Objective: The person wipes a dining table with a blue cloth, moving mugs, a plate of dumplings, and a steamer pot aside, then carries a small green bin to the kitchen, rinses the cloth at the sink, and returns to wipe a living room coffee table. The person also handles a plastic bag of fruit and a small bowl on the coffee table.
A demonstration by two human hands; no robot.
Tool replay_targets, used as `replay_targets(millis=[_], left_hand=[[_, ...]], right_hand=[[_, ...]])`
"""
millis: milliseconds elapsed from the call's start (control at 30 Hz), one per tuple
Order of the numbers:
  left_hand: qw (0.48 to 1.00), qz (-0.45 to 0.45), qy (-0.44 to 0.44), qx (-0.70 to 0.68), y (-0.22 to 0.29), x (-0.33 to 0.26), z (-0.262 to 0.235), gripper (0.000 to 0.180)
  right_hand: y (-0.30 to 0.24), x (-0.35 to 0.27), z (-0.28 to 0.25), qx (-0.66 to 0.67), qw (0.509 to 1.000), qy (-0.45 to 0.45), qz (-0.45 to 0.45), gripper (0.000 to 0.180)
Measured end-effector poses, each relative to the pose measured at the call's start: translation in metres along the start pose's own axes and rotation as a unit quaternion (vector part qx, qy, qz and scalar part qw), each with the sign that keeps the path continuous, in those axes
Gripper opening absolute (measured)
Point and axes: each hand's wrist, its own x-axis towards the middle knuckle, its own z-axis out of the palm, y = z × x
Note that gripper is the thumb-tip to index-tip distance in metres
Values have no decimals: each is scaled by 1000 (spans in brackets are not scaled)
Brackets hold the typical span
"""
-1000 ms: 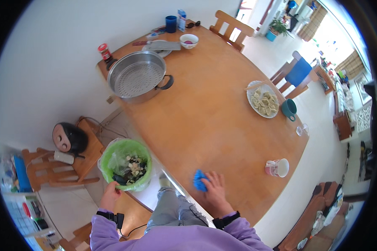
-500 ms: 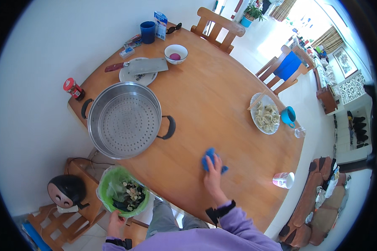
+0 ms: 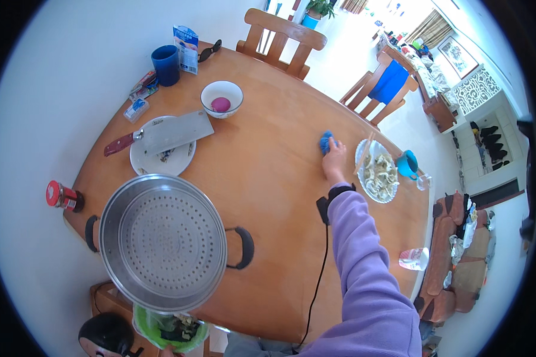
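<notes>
Left hand (image 3: 171, 352): below near edge of brown wooden tabletop (image 3: 274, 160), mostly cut off; cannot tell whether closed on anything.
Round green bag-lined bin (image 3: 141, 323): just beside left hand, below near edge, with food scraps inside.
Round silver steel steamer pan (image 3: 167, 238): set toward near left corner, perforated base showing, black handles out to both sides.
White and pink cup (image 3: 412, 259): near right edge.
White scalloped plate (image 3: 363, 183): toward far right corner, carrying pale dumplings (image 3: 381, 172) and wooden chopsticks (image 3: 367, 149); teal mug (image 3: 407, 165) just to its right.
Right hand (image 3: 335, 162): reaching across to far edge, left of scalloped plate; grip clamped on cloth, palm down.
Crumpled blue cloth (image 3: 326, 143): under and just beyond right fingertips, slightly left; longest roughly toward far edge; far nearer to right hand than left.
Wide steel cleaver with red handle (image 3: 175, 132): toward left edge, lying across round white plate (image 3: 181, 160).
</notes>
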Motion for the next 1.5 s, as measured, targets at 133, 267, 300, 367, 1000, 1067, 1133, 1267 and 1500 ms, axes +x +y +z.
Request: replay_targets(millis=[133, 267, 300, 367, 1000, 1067, 1133, 1267, 1500], left_hand=[[1000, 5, 1, -10, -2, 12, -2, 3], [1000, 5, 6, -17, -8, 19, -20, 9], [1000, 5, 8, -20, -11, 20, -26, 11], [1000, 4, 8, -24, -20, 20, -35, 15], [997, 18, -65, 25, -17, 18, -37, 25], [999, -4, -24, 25, -19, -2, -23, 3], [999, -13, -28, 23, -14, -18, 0, 28], [999, -10, 33, 9, -5, -34, 22, 29], [994, 42, -29, 101, -1, -22, 15, 28]], right_hand=[[-5, 58, 21, -54, 989, -35, 131, 34], [-38, 87, 56, -19, 993, 39, 108, 35], [-48, 91, 62, 6, 995, 49, 85, 35], [-82, 92, 75, 62, 996, 54, 21, 34], [-235, -63, -9, 405, 835, -156, -338, 45], [-235, -83, -9, 433, 792, -181, -390, 44], [-221, -111, -21, 452, 718, -236, -474, 43], [-165, -163, -72, 448, 677, -316, -491, 42], [-83, -171, -120, 479, 777, -349, -210, 49]])
